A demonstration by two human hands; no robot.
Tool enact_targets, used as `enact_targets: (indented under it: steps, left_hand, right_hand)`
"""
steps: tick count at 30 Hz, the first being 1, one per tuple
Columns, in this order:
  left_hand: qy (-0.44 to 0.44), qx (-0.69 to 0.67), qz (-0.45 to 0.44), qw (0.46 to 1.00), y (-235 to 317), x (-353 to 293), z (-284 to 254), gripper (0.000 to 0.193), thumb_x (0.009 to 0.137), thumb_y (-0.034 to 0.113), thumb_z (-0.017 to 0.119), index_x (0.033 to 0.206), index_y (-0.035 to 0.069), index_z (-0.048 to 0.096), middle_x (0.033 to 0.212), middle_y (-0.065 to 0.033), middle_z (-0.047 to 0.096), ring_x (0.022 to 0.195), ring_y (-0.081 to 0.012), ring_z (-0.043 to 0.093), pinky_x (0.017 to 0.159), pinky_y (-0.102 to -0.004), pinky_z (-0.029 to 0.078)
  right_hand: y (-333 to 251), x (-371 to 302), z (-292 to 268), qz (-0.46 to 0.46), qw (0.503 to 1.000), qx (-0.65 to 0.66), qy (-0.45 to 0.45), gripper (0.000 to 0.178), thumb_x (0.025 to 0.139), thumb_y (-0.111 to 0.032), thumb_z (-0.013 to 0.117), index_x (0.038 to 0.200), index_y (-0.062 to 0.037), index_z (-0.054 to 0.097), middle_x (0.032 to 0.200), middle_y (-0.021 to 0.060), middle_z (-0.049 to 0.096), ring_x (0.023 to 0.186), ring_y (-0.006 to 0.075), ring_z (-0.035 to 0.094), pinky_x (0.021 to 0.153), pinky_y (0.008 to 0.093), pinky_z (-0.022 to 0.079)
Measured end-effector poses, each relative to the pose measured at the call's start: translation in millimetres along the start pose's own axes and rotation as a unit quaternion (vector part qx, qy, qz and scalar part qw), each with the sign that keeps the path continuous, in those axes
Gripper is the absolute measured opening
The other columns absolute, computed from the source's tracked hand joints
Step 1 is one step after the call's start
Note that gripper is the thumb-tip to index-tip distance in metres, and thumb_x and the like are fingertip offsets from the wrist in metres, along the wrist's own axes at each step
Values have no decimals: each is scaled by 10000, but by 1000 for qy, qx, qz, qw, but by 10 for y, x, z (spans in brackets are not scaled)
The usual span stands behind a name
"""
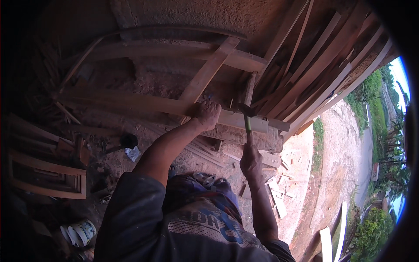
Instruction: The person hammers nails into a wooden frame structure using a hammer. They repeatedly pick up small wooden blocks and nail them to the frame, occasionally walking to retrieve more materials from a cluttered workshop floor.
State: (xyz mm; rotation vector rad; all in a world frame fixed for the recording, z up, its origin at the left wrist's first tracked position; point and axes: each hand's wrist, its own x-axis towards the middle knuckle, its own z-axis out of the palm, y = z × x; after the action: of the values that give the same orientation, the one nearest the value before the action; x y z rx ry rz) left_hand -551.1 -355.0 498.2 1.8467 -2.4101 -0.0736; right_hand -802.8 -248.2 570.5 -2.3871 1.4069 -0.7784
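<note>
My right hand (251, 162) is wrapped round the green handle of a hammer (248, 125). The hammer's dark head lies over a long wooden beam (235, 118), close to its right end; whether it touches the wood I cannot tell. Farther left, my left hand (208, 114) is closed in a fist on the same beam, and whatever its fingers hold is hidden. Beside that fist, a slanting plank (205, 81) runs from this beam up to a second, farther beam (174, 51).
Long boards (318, 65) lean in a stack at the far right. A wooden frame (48, 190) and white buckets (80, 231) stand at the left. Offcuts (277, 196) litter the ground. Beyond them a road (360, 153) runs past grass.
</note>
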Motion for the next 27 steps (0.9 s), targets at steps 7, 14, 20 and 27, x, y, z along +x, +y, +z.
enact_targets:
  steps: [7, 14, 20, 27]
  left_hand:
    - [15, -16, -15, 1000, -62, -61, -16, 459, 748, 122, 633, 1172, -16, 525, 1196, -238, 568, 1148, -370, 552, 1010, -485, 387]
    - [-1, -32, 11, 999, 44, -32, -17, 412, 746, 119, 644, 1130, 7, 542, 1151, -236, 565, 1100, -372, 560, 964, -489, 407]
    - [68, -3, 38, 997, -58, 1, 84, 365, 734, 102, 643, 1067, 5, 533, 1092, -245, 577, 1044, -369, 573, 948, -500, 408]
    - [22, 2, 15, 1000, -72, -28, 59, 360, 744, 96, 629, 1076, 10, 519, 1078, -228, 588, 1034, -354, 578, 958, -499, 392]
  right_hand:
    - [-534, 510, -717, -48, 992, 67, 100, 817, 860, 91, 530, 1571, -157, 213, 764, 233, 580, 633, 393, 599, 562, 450, 466]
    - [-77, 31, -327, -3, 922, 298, 246, 300, 919, -31, 549, 1199, -94, 460, 594, 82, 486, 509, 197, 472, 477, 294, 368]
    - [-5, 95, -135, 133, 990, 18, -32, 669, 963, -41, 491, 1565, -196, 244, 898, 235, 671, 737, 370, 676, 593, 465, 501]
    - [-763, 366, -1201, -178, 898, 297, 270, 296, 981, -110, 534, 1273, -146, 500, 898, 80, 568, 766, 231, 592, 689, 331, 523]
